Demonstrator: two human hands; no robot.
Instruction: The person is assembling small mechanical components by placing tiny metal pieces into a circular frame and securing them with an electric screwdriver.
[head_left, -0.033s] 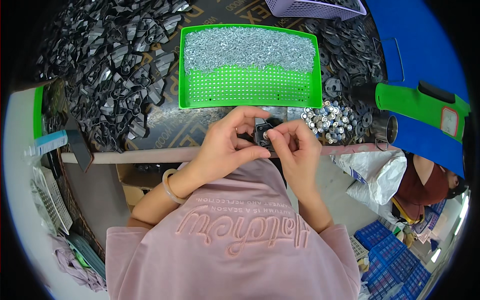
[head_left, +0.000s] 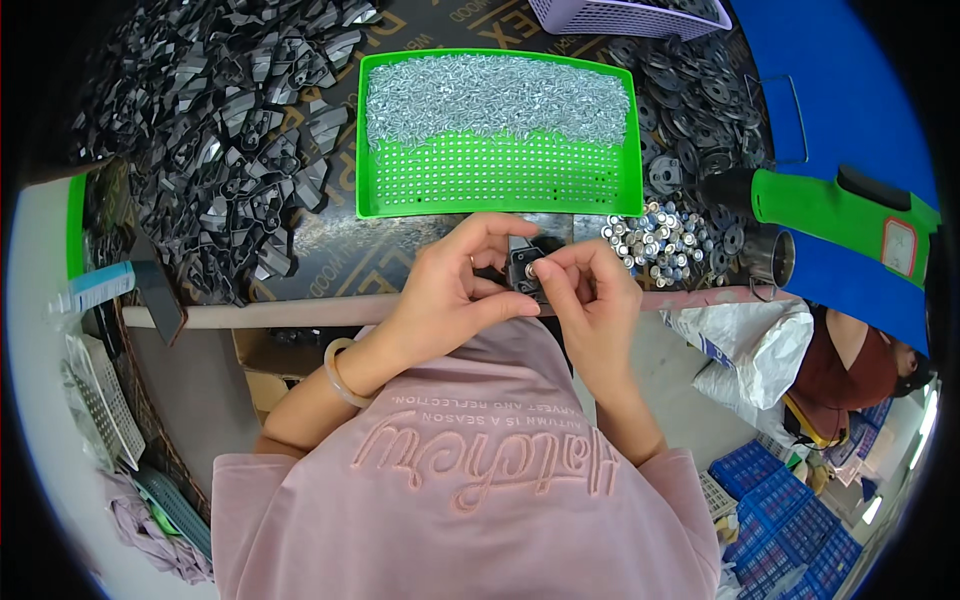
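Left grip (head_left: 445, 295): thumb and fingers closed round the black part (head_left: 518, 272), up just above the near edge; let that pinch slacken and the part could twist away.
Right grip (head_left: 598, 298): thumb right at the metal button (head_left: 531, 269) on the part; pinching or merely pressing, I can't tell! A crooked push could pop the button loose.
Surface edge (head_left: 370, 309): right below the hands, so a fumbled piece might roll off here.
Loose buttons (head_left: 665, 240): heaped just beyond the right grip; a careless elbow could scatter them.
Green tray (head_left: 500, 211): behind the hands, silver bits (head_left: 500, 95) banked at its far side; one knock might spill them.
Green tool (head_left: 835, 205): off right, nose near the discs (head_left: 685, 85); a bump could shove them about.
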